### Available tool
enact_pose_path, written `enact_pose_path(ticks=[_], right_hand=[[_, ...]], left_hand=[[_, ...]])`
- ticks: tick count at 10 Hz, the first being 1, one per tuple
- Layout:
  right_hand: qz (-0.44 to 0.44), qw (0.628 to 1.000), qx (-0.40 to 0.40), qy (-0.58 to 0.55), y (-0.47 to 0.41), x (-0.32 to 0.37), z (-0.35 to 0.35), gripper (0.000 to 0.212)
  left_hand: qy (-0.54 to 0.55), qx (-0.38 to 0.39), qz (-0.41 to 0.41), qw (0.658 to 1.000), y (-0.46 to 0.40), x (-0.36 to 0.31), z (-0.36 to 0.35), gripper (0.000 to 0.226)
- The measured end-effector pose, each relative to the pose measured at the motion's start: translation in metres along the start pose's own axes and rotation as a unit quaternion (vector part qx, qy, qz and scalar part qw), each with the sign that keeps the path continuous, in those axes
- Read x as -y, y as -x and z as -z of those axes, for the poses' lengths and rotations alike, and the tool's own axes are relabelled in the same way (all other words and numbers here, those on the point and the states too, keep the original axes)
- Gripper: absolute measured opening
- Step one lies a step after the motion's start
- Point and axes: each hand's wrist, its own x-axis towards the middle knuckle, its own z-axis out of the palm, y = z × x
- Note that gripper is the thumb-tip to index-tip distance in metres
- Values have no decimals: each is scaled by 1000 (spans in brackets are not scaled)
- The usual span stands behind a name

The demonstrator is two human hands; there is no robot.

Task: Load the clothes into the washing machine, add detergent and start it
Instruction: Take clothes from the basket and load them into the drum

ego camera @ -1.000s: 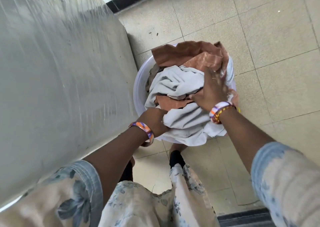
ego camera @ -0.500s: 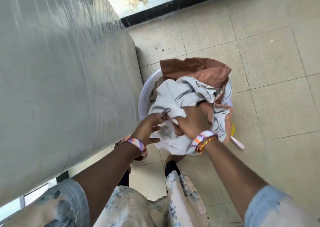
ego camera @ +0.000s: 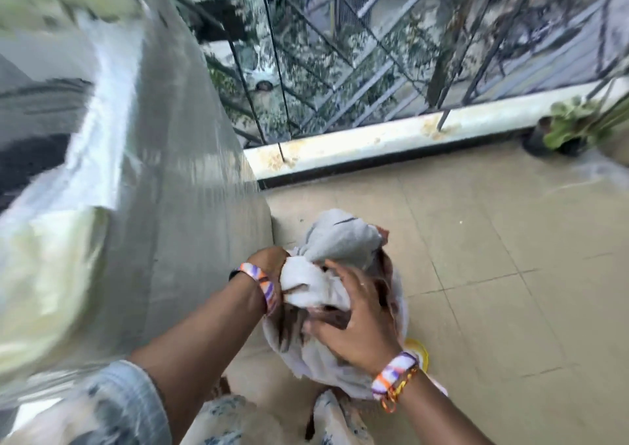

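A bundle of clothes (ego camera: 337, 244), mostly pale grey-white cloth with brown pieces showing through, is lifted above the floor between both hands. My left hand (ego camera: 269, 262) grips the bundle on its left side, fingers buried in the cloth. My right hand (ego camera: 354, 322) holds it from the right and below, fingers curled round the fabric. The grey washing machine (ego camera: 177, 206), wrapped in plastic film, rises along the left; its dark top opening (ego camera: 30, 158) is blurred at far left. The basin is hidden under the bundle.
A yellow object (ego camera: 420, 351) peeks out on the tiled floor (ego camera: 493, 257) behind my right wrist. A white ledge (ego camera: 374, 138) with metal railing bars closes the balcony ahead. A potted plant (ego camera: 568, 128) stands at the far right.
Both hands gathered the clothes and lifted them out of the basin as a bundle. My head has tilted up, bringing the railing and the machine's top into view.
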Motion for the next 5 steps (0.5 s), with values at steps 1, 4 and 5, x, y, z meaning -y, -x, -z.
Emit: enact_pose_path(ticks=[1, 4, 5], right_hand=[[13, 988, 8, 154, -4, -14, 5, 97], [-121, 988, -73, 54, -54, 82, 59, 123], [-159, 967, -199, -18, -75, 122, 89, 121]], left_hand=[[-5, 7, -81, 997, 44, -40, 2, 27], [112, 147, -320, 929, 243, -173, 16, 29], [155, 112, -386, 903, 252, -190, 45, 40]])
